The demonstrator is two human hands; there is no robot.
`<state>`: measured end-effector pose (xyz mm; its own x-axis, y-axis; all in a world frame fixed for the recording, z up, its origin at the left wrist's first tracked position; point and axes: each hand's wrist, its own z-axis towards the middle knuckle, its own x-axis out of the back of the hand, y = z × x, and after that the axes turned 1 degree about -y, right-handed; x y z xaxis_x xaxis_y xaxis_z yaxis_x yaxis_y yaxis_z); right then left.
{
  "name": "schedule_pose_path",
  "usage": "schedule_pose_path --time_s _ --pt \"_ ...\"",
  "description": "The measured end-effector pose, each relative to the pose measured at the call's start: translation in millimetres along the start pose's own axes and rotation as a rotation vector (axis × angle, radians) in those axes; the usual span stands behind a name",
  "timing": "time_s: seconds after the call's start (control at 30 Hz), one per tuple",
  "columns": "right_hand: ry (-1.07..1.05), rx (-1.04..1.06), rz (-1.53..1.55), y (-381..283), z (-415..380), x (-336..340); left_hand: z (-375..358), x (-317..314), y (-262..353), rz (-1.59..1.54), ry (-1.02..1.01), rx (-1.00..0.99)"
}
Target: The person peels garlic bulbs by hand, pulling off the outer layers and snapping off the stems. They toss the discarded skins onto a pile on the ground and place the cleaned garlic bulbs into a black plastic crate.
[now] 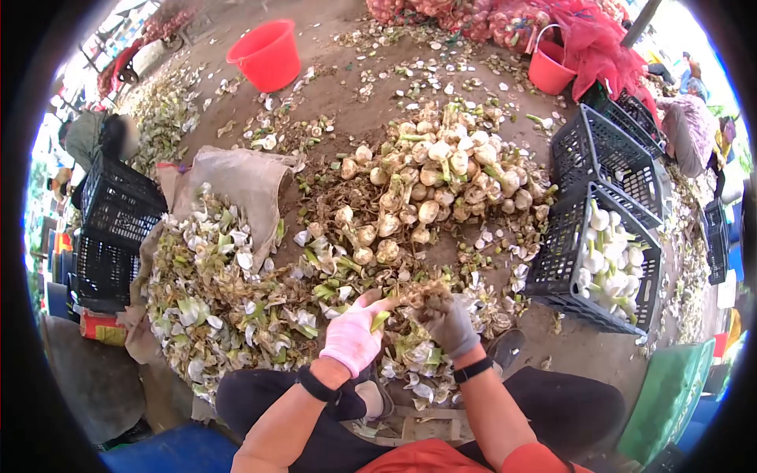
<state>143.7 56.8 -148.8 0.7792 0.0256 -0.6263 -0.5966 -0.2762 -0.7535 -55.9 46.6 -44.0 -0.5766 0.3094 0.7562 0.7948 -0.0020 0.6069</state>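
My left hand (352, 335), in a pale pink glove, is closed around a garlic plant, with its yellow-green stalk (380, 319) showing beside the palm. Brown, shaggy roots (426, 296) stick out between the two hands. My right hand (452, 327), in a grey glove, grips at this root end; its fingertips are partly hidden by the roots. Just beyond lies a heap of untrimmed garlic bulbs (441, 169) with dirty skins and roots. Under and left of my hands spreads a pile of peeled skins and leaves (205, 299).
Black crates stand at right, one holding cleaned white garlic (611, 256); more black crates (118, 201) are stacked left. A red tub (266, 57) and a red bucket (550, 68) stand farther off. Other people sit at both sides. A sack (233, 185) lies by the peelings.
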Motion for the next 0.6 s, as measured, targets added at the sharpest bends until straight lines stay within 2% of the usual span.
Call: schedule_pose_path --time_s 0.03,0.07,0.1,0.17,0.2,0.23,0.3,0.33,0.4,0.53,0.6 --pt "0.110 -0.279 0.415 -9 -8 -7 0 -3 8 -0.098 -0.004 0.018" --pt "0.107 -0.070 -0.108 -9 -16 -18 0 -7 17 -0.197 -0.009 0.036" --pt "0.106 -0.057 -0.108 -17 -23 -23 0 -11 24 -0.213 0.037 -0.049" --pt "-0.087 0.371 -1.122 -42 -44 -39 1 -13 33 -0.335 0.062 -0.112" --pt "-0.069 0.393 -1.275 -55 -49 -45 0 -11 37 -0.334 0.065 -0.122" --pt "-0.063 0.403 -1.278 -55 -49 -44 -2 -8 42 -0.365 0.064 -0.114" --pt "0.182 -0.051 -0.021 -56 -46 -50 -6 -3 52 -0.395 0.059 -0.120" --pt "0.176 -0.040 0.016 -63 -52 -51 -11 -2 60 -0.375 0.144 -0.224" --pt "0.164 0.046 -0.143 -74 -55 -62 -16 -4 64 -0.334 0.245 -0.365" --pt "0.240 0.081 -0.198 -86 -53 -87 -20 0 70 -0.446 0.282 -0.361" --pt "0.193 0.057 -0.226 -84 -53 -81 -21 7 69 -0.417 0.290 -0.347"
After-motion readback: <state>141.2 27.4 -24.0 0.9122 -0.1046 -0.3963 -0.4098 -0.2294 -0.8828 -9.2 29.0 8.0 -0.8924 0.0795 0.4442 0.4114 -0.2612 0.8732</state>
